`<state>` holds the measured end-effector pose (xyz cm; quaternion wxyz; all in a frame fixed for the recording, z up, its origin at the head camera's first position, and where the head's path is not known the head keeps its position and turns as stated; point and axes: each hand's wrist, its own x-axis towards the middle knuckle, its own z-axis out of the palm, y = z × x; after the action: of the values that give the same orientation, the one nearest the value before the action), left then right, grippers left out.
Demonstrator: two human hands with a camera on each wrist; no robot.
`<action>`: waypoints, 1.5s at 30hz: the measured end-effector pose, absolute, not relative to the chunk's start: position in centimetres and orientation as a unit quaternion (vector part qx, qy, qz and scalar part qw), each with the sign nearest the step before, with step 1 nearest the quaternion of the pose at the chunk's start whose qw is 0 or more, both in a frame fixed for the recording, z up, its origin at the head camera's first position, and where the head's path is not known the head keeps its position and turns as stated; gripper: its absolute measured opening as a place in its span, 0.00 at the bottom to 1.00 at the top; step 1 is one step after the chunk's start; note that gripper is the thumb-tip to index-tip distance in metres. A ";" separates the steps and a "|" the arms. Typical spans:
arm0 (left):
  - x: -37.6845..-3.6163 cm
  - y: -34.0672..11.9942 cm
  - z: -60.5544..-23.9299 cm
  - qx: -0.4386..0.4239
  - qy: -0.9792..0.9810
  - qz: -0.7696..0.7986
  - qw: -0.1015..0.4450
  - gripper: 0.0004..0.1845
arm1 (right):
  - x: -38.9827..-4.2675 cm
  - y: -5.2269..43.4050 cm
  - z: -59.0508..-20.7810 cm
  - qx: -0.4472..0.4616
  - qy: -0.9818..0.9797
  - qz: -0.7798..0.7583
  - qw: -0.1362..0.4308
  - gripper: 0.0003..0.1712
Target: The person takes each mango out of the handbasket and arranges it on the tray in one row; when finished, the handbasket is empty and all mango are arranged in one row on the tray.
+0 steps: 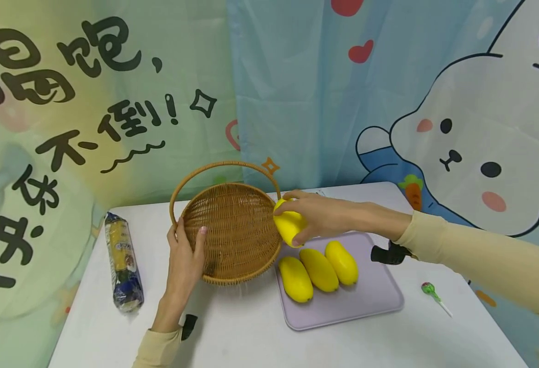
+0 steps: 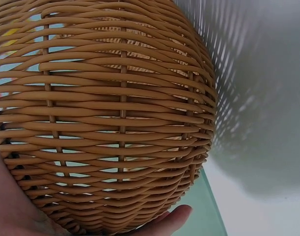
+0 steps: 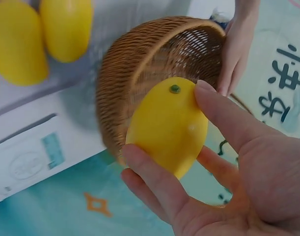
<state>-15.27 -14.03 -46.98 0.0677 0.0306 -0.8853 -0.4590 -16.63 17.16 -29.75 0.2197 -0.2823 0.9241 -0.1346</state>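
Right hand grips one yellow mango between thumb and fingers, right at the right-hand rim of the wicker basket — in the head view the fruit touches or just overlaps that rim; whether it is already past the lip I cannot tell. The right wrist view shows the mango with its stem dot toward the basket, long axis pointing roughly into the mouth, fingers curled under it and the thumb on top. Left hand grips the basket's left rim, thumb outside, fingers hooked over the edge, and holds it tipped so that the mouth faces up and toward the person; the handle arcs over the far side. So the opening lies to the left of the mango, close by, and the right hand is the nearer one. Three more mangoes lie side by side on a lilac tray just right of the basket, toward the desk's right edge. A wrapped packet lies near the left edge; a lollipop near the right edge. Hard to make out: the left wrist view is filled by the weave of the basket, with only a fingertip and palm at the bottom — the basket's floor is in plain sight only in the head view, and nothing shows in it.
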 end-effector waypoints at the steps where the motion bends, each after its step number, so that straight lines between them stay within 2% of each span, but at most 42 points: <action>1: -15.3 -14.0 -47.0 0.031 -0.885 -0.459 0.067 0.46 | -16.5 17.8 -29.8 -0.277 0.926 -0.134 0.219 0.38; 12: -15.3 -14.1 -47.0 0.032 -0.885 -0.460 0.072 0.46 | -15.6 26.4 -31.3 -0.235 0.945 -0.142 0.178 0.35; 21: -15.3 -14.1 -47.1 0.035 -0.885 -0.459 0.065 0.47 | -14.6 31.5 -31.8 -0.217 0.949 -0.173 0.153 0.37; 30: -15.3 -14.0 -47.0 0.034 -0.886 -0.458 0.061 0.47 | -13.8 34.4 -33.3 -0.202 0.947 -0.195 0.156 0.37; 45: -15.3 -14.1 -47.0 0.040 -0.888 -0.454 0.061 0.47 | -13.4 36.0 -41.1 -0.185 0.942 -0.214 0.179 0.37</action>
<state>-15.32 -14.11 -47.04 0.0608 0.0400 -0.8883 -0.4535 -13.40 36.00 -41.10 0.1788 -0.1849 0.9423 -0.2142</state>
